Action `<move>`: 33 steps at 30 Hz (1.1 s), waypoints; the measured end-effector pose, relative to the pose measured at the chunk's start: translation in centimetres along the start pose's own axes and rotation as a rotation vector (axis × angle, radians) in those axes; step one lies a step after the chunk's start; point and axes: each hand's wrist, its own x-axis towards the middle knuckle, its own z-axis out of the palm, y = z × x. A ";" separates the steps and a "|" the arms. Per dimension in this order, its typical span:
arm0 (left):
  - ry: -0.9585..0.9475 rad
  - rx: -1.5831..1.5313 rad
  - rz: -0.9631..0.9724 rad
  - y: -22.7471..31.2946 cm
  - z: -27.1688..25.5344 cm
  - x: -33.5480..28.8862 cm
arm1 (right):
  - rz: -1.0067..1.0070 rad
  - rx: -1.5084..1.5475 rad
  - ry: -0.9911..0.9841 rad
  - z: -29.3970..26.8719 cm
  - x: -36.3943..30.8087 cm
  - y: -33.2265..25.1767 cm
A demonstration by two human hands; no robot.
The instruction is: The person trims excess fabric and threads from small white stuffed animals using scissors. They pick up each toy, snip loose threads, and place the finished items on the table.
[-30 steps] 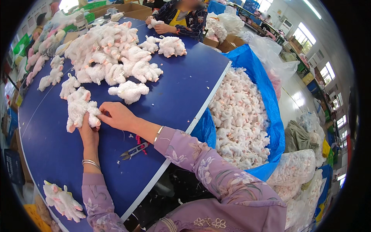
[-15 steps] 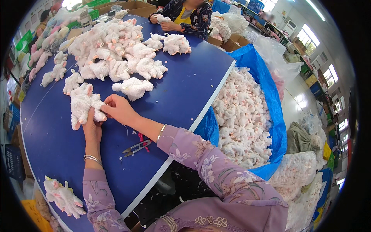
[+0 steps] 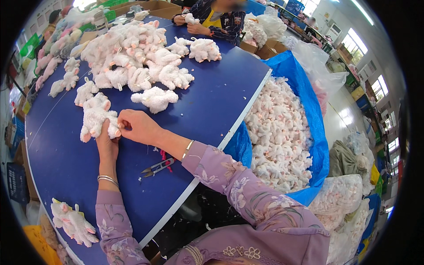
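Workroom, head view: blue-topped table (image 3: pixel 203 97) with a pale edge strip; a co-worker's hands (image 3: pixel 194 27) hold a small white piece at the far side.
Plush pile: heap of white fleecy plush animals (image 3: pixel 126 55) with pink-tipped parts; one single plush (image 3: pixel 155 99) lies just in front of it.
Blue sack: lined opening (image 3: pixel 320 137) beside the table's right edge, filled with similar white-and-pink pieces.
Held plush: white fleecy plush animal (image 3: pixel 92 117), over the left part of the table; another plush (image 3: pixel 85 92) is just beyond it, contact not determinable.
Snips: thread snips (image 3: pixel 158 168) lie below the right wrist, blades apart, pink cord (image 3: pixel 164 155) at the handles.
Risk, snips: judged minor; a low sweep of the right forearm could catch the open blades or shove them along.
Risk, fleece: a hard tug at the small limb could strain the seam or slip the plush from the supporting hand.
Risk, near plush: the left sleeve is close to the plush at the near left (image 3: pixel 74 224); a sideways elbow movement could push it toward the edge.
Left hand (image 3: pixel 108 138): closed around the held plush's lower side.
Right hand (image 3: pixel 140 128): thumb and forefinger pinched together at the pink-tipped limb; whether thread or fleece is between them, cannot tell.
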 end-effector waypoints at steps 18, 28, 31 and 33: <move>-0.141 -0.062 0.028 0.2 -0.8 0.2 | 0.409 0.326 -0.159 0.3 0.2 1.3; -0.267 -0.017 -0.028 0.4 0.5 -0.9 | 0.455 0.503 -0.003 -0.3 0.5 2.2; -0.205 -0.003 -0.026 0.2 0.4 -0.5 | 0.499 0.420 -0.028 -0.5 0.8 1.9; -0.192 0.026 -0.076 -0.1 0.1 -0.2 | 0.517 0.419 0.022 -0.4 0.9 1.8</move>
